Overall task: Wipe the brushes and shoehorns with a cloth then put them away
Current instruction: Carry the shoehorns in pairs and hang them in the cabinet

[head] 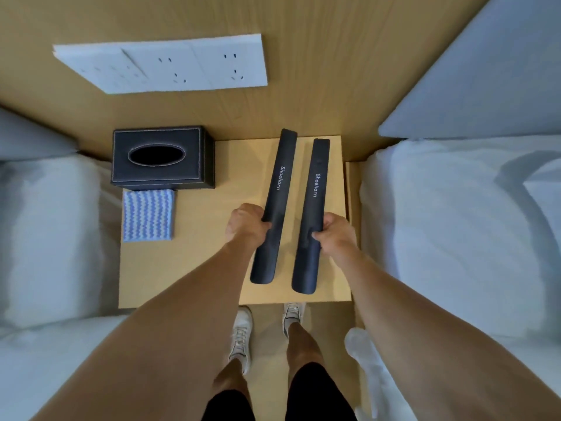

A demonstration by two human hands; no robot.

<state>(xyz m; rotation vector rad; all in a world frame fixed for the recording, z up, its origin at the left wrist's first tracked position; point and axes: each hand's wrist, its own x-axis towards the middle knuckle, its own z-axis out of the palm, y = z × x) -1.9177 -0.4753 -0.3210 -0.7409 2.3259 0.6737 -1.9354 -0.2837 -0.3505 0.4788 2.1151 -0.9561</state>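
Observation:
Two long black shoehorns with white "Shoehorn" lettering lie side by side over the wooden nightstand (182, 268). My left hand (246, 223) grips the left shoehorn (280, 183) around its middle. My right hand (335, 235) grips the right shoehorn (317, 189) the same way. Their rounded ends point toward me. A folded blue-and-white zigzag cloth (147, 214) lies on the nightstand's left side, apart from both hands. No brushes are in view.
A black leather tissue box (162, 158) stands at the nightstand's back left, just behind the cloth. White beds (455, 226) flank the nightstand on both sides. A white socket panel (170, 66) is on the wooden wall behind. My legs and white shoes stand in front.

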